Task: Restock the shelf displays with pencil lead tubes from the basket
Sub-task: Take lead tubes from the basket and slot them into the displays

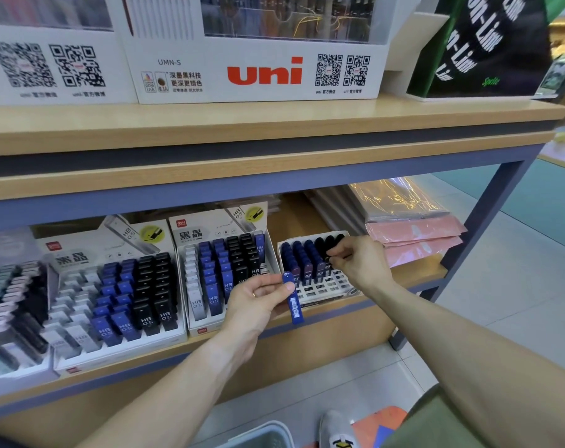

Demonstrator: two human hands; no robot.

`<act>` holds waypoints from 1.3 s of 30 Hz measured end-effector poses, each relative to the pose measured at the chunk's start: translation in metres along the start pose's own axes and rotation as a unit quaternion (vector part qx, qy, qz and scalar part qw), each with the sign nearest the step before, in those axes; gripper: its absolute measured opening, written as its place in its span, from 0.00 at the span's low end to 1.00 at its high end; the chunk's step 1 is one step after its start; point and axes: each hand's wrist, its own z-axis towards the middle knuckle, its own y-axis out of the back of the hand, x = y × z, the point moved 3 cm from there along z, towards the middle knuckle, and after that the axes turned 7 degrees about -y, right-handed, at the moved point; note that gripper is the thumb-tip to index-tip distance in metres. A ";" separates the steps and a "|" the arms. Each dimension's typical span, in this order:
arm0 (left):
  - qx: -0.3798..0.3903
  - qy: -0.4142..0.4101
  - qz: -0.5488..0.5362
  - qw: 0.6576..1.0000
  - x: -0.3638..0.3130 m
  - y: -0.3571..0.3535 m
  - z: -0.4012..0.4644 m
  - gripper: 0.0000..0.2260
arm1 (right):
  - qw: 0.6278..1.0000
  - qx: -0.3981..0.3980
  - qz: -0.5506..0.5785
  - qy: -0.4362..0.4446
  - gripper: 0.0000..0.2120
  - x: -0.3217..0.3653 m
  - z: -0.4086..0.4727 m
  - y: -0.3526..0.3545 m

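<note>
Nearest the viewer, at 6 o'clock on the floor, the grey rim of the basket (pixel 268 430) shows beside a shoe (pixel 337 430); its contents are not visible.

Left hand (pixel 258 299): thumb and fingertips pinch a blue pencil lead tube (pixel 293 299) near its cap. The tube hangs almost upright, its barcoded lower half free below the fingers, in front of the shelf edge (pixel 323 313). Judged by appearance, the tube is light, rigid plastic with a smooth, possibly slippery surface. A pinch across the flat sides near the cap should leave the lower end clear for insertion.

Right hand (pixel 358 263): at 1 o'clock from the left hand, fingers curled over the white grid tray (pixel 323 286). The fingertips pinch the cap of a black tube (pixel 331 252) in the tray's rear rows. The front grid cells stand vacant; blue and black tubes fill the rear.

At 10 o'clock, two cardboard HB 0.5 display boxes (pixel 223 263) hold ranked grey, blue and black tubes. Pink packets (pixel 416 234) lie at 2 o'clock. Above, at 12 o'clock, a uni pen display (pixel 261 69) occupies the upper shelf.
</note>
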 end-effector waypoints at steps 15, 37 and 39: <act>-0.004 -0.006 -0.008 1.000 -0.002 0.011 -0.002 0.12 | 0.999 -0.011 -0.040 -0.007 0.10 0.003 -0.003 0.001; 0.003 -0.059 0.054 0.997 0.001 -0.004 0.004 0.14 | 0.979 0.159 0.120 0.042 0.09 0.059 -0.040 0.006; -0.018 -0.071 0.077 0.994 0.002 -0.002 0.005 0.14 | 0.984 0.124 0.116 0.044 0.08 0.058 -0.037 0.008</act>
